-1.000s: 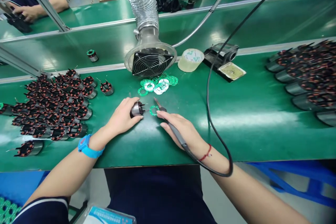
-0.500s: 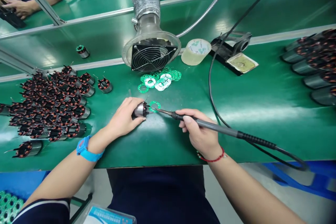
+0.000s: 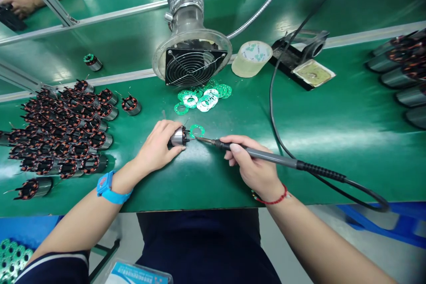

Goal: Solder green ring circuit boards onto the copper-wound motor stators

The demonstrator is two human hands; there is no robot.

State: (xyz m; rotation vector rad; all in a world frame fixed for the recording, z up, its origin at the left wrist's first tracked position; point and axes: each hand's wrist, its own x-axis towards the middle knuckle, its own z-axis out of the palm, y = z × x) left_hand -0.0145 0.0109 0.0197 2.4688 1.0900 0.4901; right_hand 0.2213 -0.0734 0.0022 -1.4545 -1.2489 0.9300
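Note:
My left hand (image 3: 161, 145) is wrapped round a motor stator (image 3: 179, 136), a metal cylinder lying on its side with its pronged end facing right. Thin wires stick out from that end. In my right hand (image 3: 251, 162) is a soldering iron (image 3: 266, 156), held like a pen. Its tip points left, close to the stator's wire end; whether they touch I cannot tell. One green ring-shaped circuit board (image 3: 197, 131) lies flat just behind the tip. Farther back, several more ring boards (image 3: 207, 103) sit in a loose pile.
Many stators (image 3: 66, 131) stand massed on the left, and more (image 3: 404, 75) at the far right. A fume extractor fan (image 3: 195, 66) hangs over the boards. Behind are a tape roll (image 3: 252, 58) and an iron stand with sponge (image 3: 313, 73). Across the partition, another person's hand (image 3: 20, 4) shows.
The view has shifted slightly. The soldering iron's tip stays near the stator's wire end, and both hands keep their holds.

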